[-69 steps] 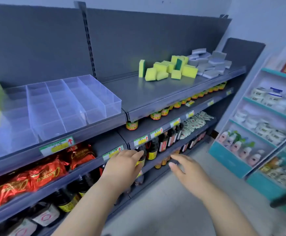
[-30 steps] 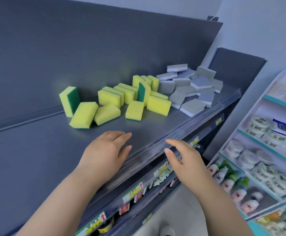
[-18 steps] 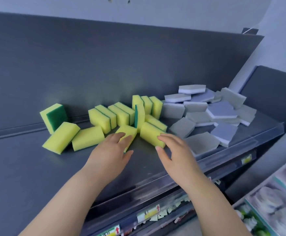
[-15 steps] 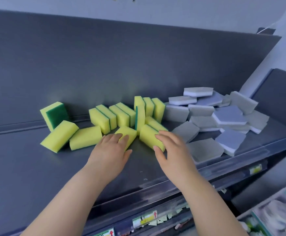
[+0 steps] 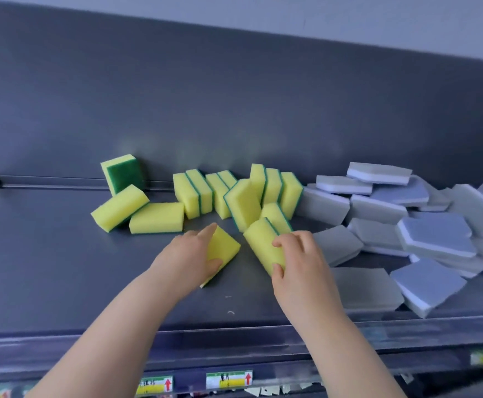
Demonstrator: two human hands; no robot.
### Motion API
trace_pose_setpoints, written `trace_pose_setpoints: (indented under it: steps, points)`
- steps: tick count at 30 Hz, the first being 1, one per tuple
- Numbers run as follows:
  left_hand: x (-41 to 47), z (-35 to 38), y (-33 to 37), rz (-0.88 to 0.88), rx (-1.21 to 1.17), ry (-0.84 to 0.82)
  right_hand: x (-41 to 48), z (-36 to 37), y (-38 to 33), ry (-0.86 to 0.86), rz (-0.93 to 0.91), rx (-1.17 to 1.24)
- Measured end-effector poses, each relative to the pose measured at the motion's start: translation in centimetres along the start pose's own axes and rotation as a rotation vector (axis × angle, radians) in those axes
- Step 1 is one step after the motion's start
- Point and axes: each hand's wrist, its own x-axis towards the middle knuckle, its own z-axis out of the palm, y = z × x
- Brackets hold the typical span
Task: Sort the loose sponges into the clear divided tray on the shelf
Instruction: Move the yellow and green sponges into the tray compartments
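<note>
Fourteen yellow-green sponges (image 5: 157,218): one gripped in the left hand (image 5: 187,261), one in the right hand (image 5: 300,262), twelve just beyond both grips. Right of the grips, heaped grey sponges (image 5: 435,235): at least a dozen, exact number unclear.

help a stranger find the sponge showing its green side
On the grey shelf, go to the left end of the yellow sponges. The end sponge stands by the back wall. Only it shows a whole green face.
</note>
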Motion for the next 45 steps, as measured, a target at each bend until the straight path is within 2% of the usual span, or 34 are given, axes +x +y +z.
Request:
trace_pose_setpoints:
  steps: [3,6,10,14,23,28,31,38,45]
  points:
    - [0.4,-0.1,0.6,-0.016,0.012,0.007,-0.5,-1.0,0.4,-0.091,0.029,-0.016]
    - [0.1,0.2,1.5,0.004,-0.059,0.093,-1.0,-1.6,1.1,-0.167,0.034,-0.011]
    - [-0.8,0.2,2.4,0.081,-0.232,0.285,-1.4,-1.5,1.4,-0.184,0.009,-0.016]
    - [-1.5,-0.2,2.9,0.089,-0.360,0.340,-1.4,-1.7,1.5,-0.197,0.023,0.041]
    - [-3.4,-1.5,2.6,0.120,-0.374,0.348,-1.1,-1.4,1.4,0.015,0.113,0.437]
    - [-4.3,-2.2,1.7,0.160,-0.332,0.412,-0.9,-1.2,0.4,0.024,0.142,0.572]
    - [-5.4,-2.7,0.9,0.149,-0.260,0.435,-1.1,-0.7,-0.5,0.013,0.092,0.616]
    - [-8.7,-5.2,-2.7,0.146,-0.191,0.560,-1.8,-0.2,-4.7,0.076,-0.046,0.551]
    - [-16.4,-8.7,-11.0,0.144,-0.231,0.665,-4.1,0.7,-14.9,0.126,-0.197,0.531]
